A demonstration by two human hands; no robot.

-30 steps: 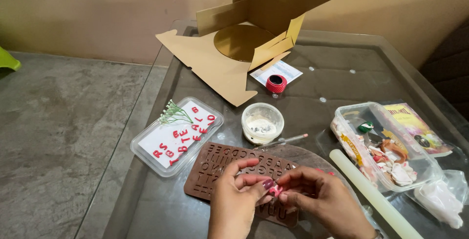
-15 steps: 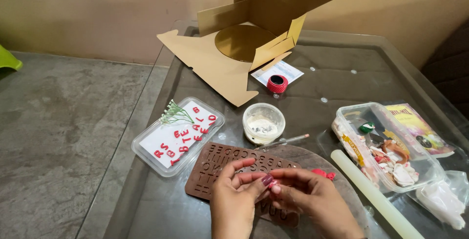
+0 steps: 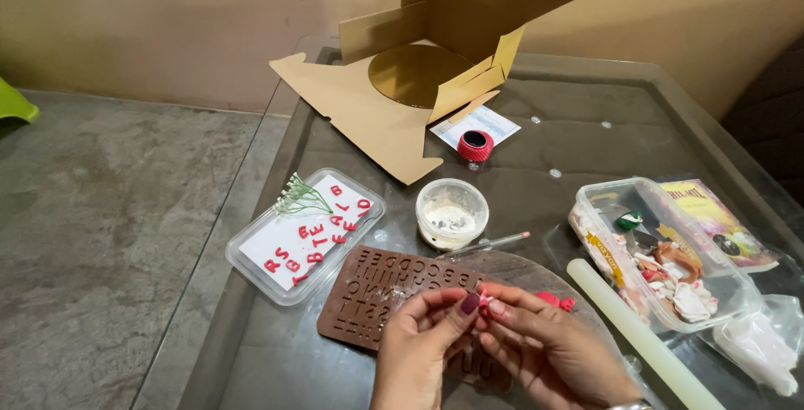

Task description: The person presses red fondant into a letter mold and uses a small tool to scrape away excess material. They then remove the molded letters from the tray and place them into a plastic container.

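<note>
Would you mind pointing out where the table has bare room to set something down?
The widest bare patch of glass table lies behind the clear box of scraps, right of the red jar. A narrower strip runs in front of the letter tray, left of the brown mould. It is crowded around both hands, the bowl and the rolling pin.

Folded-open cardboard box (image 3: 394,100) with round gold board (image 3: 414,75) at the far end of the glass table (image 3: 586,138). Nearer, clear tray (image 3: 306,234) of red letters, small white tub (image 3: 452,213), pale rolling pin (image 3: 641,335), clear container (image 3: 662,251) of coloured scraps.
</note>
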